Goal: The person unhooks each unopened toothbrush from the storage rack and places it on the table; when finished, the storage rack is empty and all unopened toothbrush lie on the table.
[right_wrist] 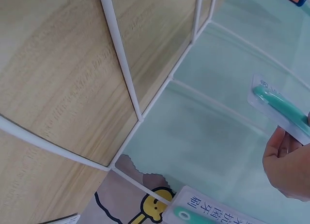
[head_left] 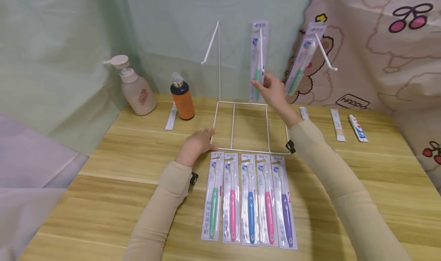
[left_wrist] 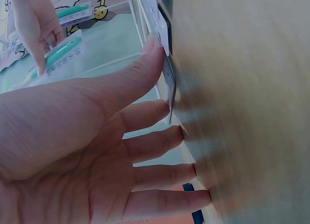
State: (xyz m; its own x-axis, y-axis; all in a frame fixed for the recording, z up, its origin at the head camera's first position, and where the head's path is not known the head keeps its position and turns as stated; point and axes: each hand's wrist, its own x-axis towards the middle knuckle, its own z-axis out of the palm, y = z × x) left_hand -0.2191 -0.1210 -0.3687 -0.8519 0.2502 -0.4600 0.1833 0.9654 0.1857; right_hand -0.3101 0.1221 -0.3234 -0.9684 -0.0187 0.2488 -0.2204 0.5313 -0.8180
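My right hand (head_left: pixel 275 90) pinches the lower part of a packaged green-handled toothbrush (head_left: pixel 255 64), upright at the middle hook of a white wire rack (head_left: pixel 232 127). In the right wrist view, the green handle (right_wrist: pixel 283 108) shows through its clear pack. A similar green toothbrush pack (head_left: pixel 297 77) hangs on the right hook (head_left: pixel 325 52), while the left hook (head_left: pixel 211 43) is bare. My left hand (head_left: pixel 196 144) rests at the front left corner of the rack's base, its fingers (left_wrist: pixel 162 178) extended with the tips against the wooden table.
Several packaged toothbrushes (head_left: pixel 251 215) lie in a row before the rack. A pump bottle (head_left: pixel 139 94) and an orange bottle (head_left: pixel 183 104) stand at the left. On the right lie a toothpaste tube (head_left: pixel 358 128) and a slim white packet (head_left: pixel 337 125). Cloth hangs behind.
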